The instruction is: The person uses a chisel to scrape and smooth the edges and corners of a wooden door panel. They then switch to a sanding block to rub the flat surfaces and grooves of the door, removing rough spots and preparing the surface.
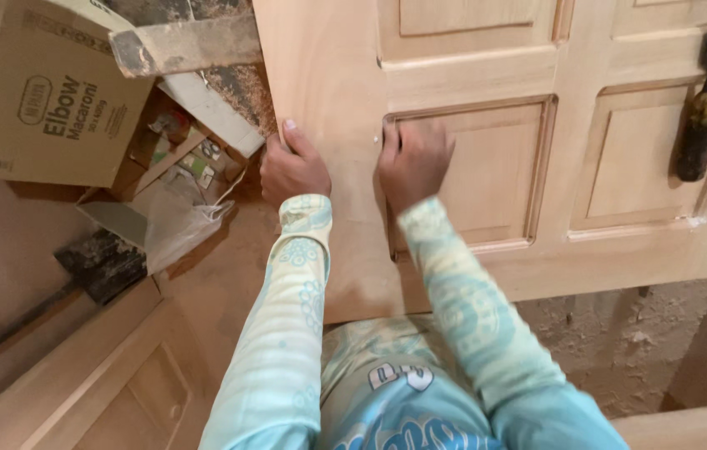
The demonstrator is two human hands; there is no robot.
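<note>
Two bare hands rest on a pale wooden panelled door (345, 100) that lies flat and fills the frame from about 11 o'clock round to 3 o'clock; the left hand (293, 169) grips the door's left edge, fingers curled over the side and thumb lying up along the face, so it is clamped on that edge; the right hand (413, 161) sits just to its right at the upper left corner of a recessed panel (487, 167), fingers bunched and pressed against the moulded groove, and whether they pinch anything small there I cannot tell; the two hands are near each other but apart; both sleeves are light blue with a pale pattern, running down to 6 o'clock; at 2 o'clock a dark-handled chisel (704, 108) lies on the door, well apart from the hands; at 10 o'clock a brown cardboard box (53, 108) stands open with a clear plastic bag (174, 225) and small packets spilling beside it; at 8 o'clock a dark shovel blade (102, 262) rests on the floor; at 7 o'clock another panelled wooden piece (120, 383) lies low; sawdust (620, 333) covers the ground at 4 o'clock.
</note>
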